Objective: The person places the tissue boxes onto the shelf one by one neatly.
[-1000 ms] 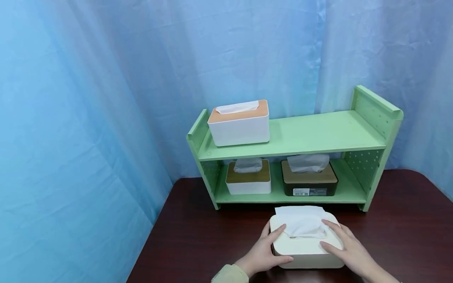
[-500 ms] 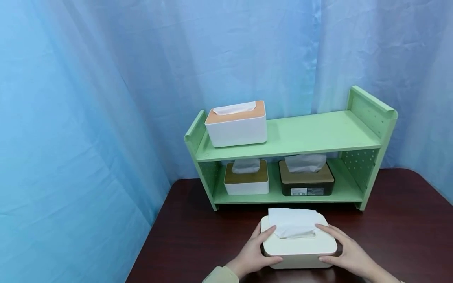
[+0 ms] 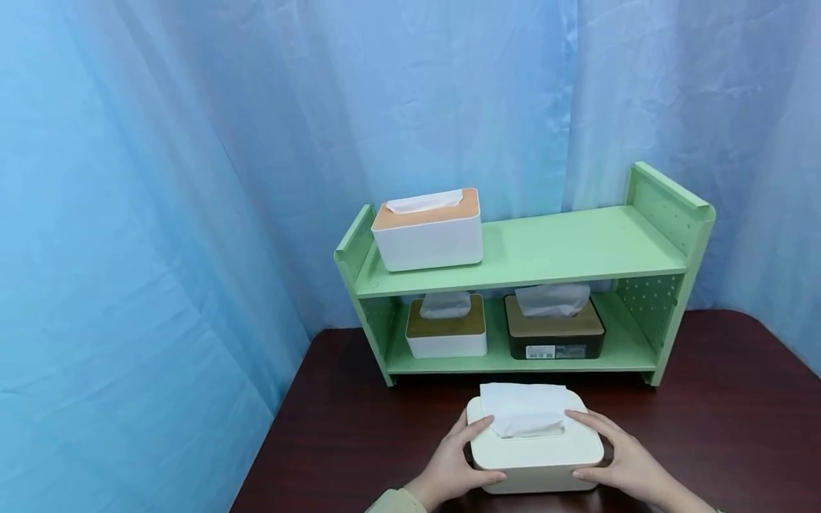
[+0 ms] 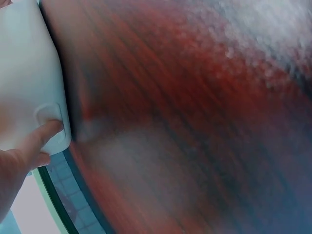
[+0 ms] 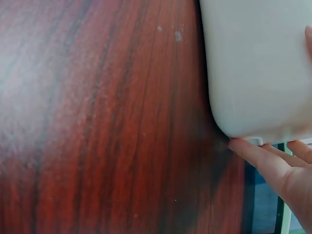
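Observation:
A cream tissue box [image 3: 539, 452] with rounded corners sits on the table below the shelf, a white tissue [image 3: 522, 407] standing out of its top slot. My left hand [image 3: 452, 464] grips its left side, thumb at the front and a fingertip on the lid near the tissue. On the opposite side my right hand [image 3: 627, 462] holds it the same way. In the left wrist view, a fingertip lies on a small recess near a corner of the tissue box [image 4: 29, 68]. The right wrist view has fingers [image 5: 261, 158] against the wall of the tissue box [image 5: 258, 68].
Behind stands a green two-tier shelf [image 3: 577, 242]. Its upper tier bears a white tissue box [image 3: 430, 246] with a wood-look lid at the left. On the lower tier are a smaller white tissue box [image 3: 447, 345] and a dark one [image 3: 554, 328]. Blue curtains [image 3: 449, 92] surround the dark wooden table [image 3: 333, 442].
The tissue box has shifted slightly left in the head view with both hands on it. My right thumb has moved from the lid down to the front wall.

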A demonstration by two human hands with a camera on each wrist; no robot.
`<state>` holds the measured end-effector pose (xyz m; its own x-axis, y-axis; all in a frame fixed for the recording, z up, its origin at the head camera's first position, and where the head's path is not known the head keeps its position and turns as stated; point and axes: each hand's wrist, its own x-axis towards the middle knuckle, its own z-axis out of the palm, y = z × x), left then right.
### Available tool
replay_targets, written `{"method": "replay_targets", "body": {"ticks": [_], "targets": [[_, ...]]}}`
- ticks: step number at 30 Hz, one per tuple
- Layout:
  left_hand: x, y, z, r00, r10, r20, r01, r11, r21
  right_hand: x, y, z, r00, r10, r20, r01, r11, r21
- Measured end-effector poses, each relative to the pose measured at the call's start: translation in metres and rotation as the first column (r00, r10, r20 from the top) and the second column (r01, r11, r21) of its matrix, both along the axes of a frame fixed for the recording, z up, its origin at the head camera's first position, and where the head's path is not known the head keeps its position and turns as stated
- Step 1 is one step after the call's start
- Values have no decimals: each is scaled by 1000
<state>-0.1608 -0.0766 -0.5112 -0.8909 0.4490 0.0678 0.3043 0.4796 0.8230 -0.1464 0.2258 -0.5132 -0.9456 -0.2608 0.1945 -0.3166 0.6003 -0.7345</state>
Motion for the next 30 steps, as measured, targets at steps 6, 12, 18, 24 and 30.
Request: {"method": "replay_targets", "body": {"ticks": [6,12,18,24,30], "targets": [[2,-3,-1,1000,7,20,-7,1000,23,2,-4,-1,1000,-19,24,19,1000,4],[3,-5,0,1000,-18,-12,19,998,53,6,-6,0,995,-51,81,50,999,11],[4,-5,10,997,9,-78,-6,999,41,5,-9,6,998,-39,46,43,994,-98],[6,-5,29,989,14,-145,-8,999,39,3,-10,15,987,-55,-151,39,994,-106],[8,-7,55,990,15,-141,-9,999,49,1,-9,39,982,-37,-183,26,998,-59]]}}
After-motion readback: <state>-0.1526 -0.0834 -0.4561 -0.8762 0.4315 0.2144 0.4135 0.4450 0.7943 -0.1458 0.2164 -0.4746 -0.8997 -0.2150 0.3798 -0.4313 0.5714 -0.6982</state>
